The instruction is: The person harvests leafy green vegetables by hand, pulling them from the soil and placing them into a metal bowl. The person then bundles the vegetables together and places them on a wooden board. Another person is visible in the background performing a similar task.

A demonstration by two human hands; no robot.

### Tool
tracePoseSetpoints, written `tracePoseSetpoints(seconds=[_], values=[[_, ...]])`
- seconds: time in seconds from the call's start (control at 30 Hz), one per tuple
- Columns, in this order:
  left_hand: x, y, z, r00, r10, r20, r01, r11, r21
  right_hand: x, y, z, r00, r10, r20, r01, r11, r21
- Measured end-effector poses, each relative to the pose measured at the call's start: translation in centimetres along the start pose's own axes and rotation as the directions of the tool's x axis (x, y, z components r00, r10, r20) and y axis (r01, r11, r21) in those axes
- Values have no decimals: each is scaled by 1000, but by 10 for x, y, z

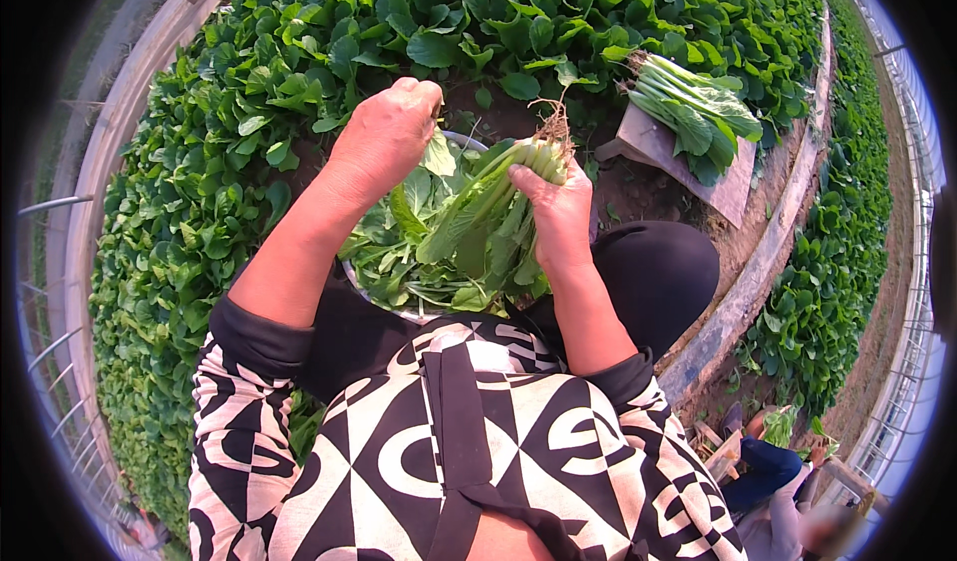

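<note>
A bunch of leafy greens (478,217) is gripped near its base in my right hand (557,198). Its brown roots (555,123) point up and away from me, while the leaves hang down to the left. My left hand (392,131) is raised left of the bunch, fingers curled together, and a pale green leaf (439,154) hangs from the fingertips, partly hidden. Below both hands, between my knees, a round, light-rimmed basin (355,280) holds loose leaves and stems (396,269).
Dense leafy plants (478,19) grow ahead and to the left. On the right, another rooted bunch (691,108) lies on a small wooden stool (721,187). A pale board-like edge (777,262) borders the bed. Another person (777,494) sits at the lower right.
</note>
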State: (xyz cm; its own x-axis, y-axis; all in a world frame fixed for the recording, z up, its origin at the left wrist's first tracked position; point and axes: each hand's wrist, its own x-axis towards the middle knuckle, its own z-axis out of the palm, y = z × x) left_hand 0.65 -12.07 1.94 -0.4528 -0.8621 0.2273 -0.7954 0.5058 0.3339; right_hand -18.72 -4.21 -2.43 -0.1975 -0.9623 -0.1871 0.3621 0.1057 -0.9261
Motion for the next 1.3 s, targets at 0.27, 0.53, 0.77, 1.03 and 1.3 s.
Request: tracePoseSetpoints(seconds=[0.27,0.53,0.77,1.03,1.3], values=[[-12,-17,18,911,37,411,55,976,-209,-3,-3,0,998,62,28,-66,986,150],[-12,37,28,851,16,525,331,760,-559,-2,0,-5,992,97,80,-116,953,281],[-14,41,22,881,-18,472,385,607,-695,-3,-12,-1,966,164,202,-235,881,409],[-15,35,25,893,74,445,310,617,-724,-5,-10,-5,908,172,383,-341,834,433],[-7,39,19,861,164,482,307,587,-749,-13,-18,-6,936,94,339,-266,821,506]])
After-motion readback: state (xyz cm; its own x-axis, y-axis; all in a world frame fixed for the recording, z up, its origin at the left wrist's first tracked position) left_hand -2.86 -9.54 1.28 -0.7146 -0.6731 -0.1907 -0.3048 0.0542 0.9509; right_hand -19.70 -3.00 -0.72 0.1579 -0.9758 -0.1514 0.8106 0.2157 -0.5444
